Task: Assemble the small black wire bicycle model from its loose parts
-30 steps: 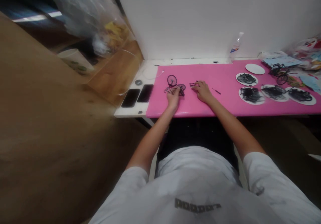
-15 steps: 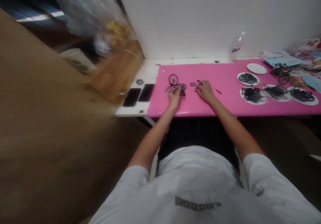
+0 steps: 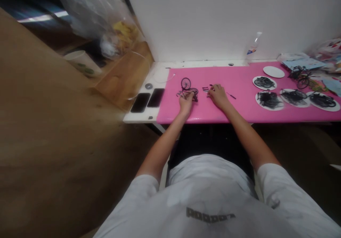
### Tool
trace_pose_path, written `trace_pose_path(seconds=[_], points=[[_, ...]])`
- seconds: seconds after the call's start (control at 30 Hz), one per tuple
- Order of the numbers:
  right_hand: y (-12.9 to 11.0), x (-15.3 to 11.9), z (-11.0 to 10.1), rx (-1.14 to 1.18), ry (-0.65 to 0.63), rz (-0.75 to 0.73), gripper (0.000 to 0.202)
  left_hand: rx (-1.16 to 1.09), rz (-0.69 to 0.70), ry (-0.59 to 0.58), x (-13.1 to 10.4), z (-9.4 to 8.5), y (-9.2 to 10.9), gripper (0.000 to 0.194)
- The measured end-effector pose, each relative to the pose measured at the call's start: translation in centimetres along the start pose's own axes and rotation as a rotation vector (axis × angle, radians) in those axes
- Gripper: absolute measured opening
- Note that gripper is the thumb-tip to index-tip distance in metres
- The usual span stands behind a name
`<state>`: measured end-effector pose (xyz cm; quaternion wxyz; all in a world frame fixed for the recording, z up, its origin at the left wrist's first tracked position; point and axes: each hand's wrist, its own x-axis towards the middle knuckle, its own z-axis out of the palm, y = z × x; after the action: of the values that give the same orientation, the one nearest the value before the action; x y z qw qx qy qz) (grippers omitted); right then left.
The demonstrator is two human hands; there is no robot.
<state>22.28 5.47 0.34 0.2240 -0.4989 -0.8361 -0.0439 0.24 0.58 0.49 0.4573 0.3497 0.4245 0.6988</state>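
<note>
My left hand (image 3: 186, 103) is closed on a small model bicycle (image 3: 185, 84), with one spoked wheel sticking up beyond my fingers. Part of its dark frame is covered by the hand. To the right, my right hand (image 3: 217, 95) rests low over the pink mat, its fingertips bent down beside small dark and silver parts (image 3: 205, 89). Whether those fingertips pinch a part is too small to make out. A thin dark screwdriver (image 3: 231, 95) lies on the mat just right of that hand.
White plates (image 3: 274, 72) stand at the right, several bearing black bicycle parts (image 3: 269, 99). Another model bicycle (image 3: 303, 80) is by colourful packets at the far right. Two phones (image 3: 140, 103) lie on the table's left end. A clear bottle (image 3: 253, 44) stands against the wall.
The model bicycle has shifted very slightly in my left hand's grip. My right hand stays in nearly the same place. The whole view has moved a little.
</note>
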Motion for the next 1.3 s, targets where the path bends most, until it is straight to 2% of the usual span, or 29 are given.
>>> trace_pose_path(seconds=[0.23,0.53,0.7,0.87,1.0,1.1,1.2,1.3], points=[[0.1,0.2,0.3,0.004,-0.020,-0.001,0.028,0.046,0.004,-0.010,0.0,0.0,-0.2,0.012],[0.0,0.3,-0.1,0.032,-0.049,0.024,0.025,0.239,0.148,-0.101,-0.1,-0.3,-0.7,0.013],[0.1,0.2,-0.6,0.107,0.077,0.057,0.025,0.279,0.230,-0.178,-1.0,0.2,-0.3,0.015],[0.5,0.4,-1.0,0.221,0.209,0.096,0.021,0.299,0.219,-0.158,-0.9,0.0,-0.2,0.012],[0.6,0.1,-2.1,0.304,0.272,0.082,0.019,0.281,0.256,-0.174,-0.9,0.0,-0.1,0.015],[-0.2,-0.6,-3.6,0.396,0.331,0.023,0.025,0.299,0.295,-0.231,-1.4,0.5,0.6,0.017],[-1.9,-1.7,-5.4,0.505,0.364,-0.014,0.036,0.259,0.269,-0.303,-2.1,1.4,1.6,0.019],[-4.4,-2.7,-7.3,0.605,0.388,-0.037,0.043,0.150,0.183,-0.366,-2.8,2.2,2.6,0.023]])
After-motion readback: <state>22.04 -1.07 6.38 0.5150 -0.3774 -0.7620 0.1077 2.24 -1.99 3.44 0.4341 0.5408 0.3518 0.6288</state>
